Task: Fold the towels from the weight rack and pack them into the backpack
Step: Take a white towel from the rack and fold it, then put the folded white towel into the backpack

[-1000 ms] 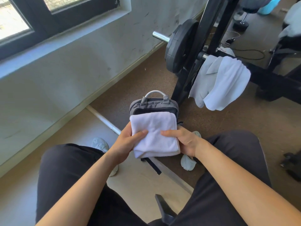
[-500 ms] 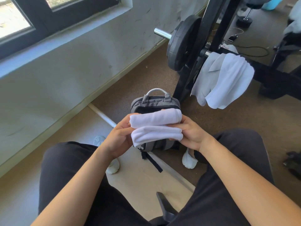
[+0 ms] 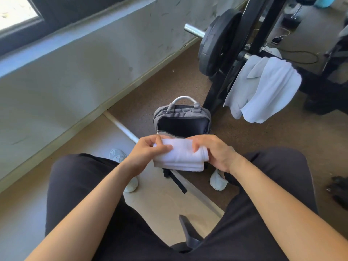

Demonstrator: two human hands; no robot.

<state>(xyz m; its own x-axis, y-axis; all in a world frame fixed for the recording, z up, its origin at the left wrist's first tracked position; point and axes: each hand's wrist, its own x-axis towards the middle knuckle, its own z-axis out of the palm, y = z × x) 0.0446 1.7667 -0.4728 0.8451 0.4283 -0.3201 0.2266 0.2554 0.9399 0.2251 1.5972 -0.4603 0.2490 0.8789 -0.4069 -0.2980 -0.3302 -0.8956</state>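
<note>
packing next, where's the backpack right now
In the head view the backpack stands open on the floor, centre, just beyond the folded towel, beside the weight rack.

Backpack [image 3: 181, 117] mouth open, unobstructed; rack [image 3: 233, 72] beside.

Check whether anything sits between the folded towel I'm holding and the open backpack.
Nothing visible does. The left hand and right hand hold the folded towel just short of the backpack, whose dark opening shows nothing across it. The other towels hang aside on the rack.
</note>
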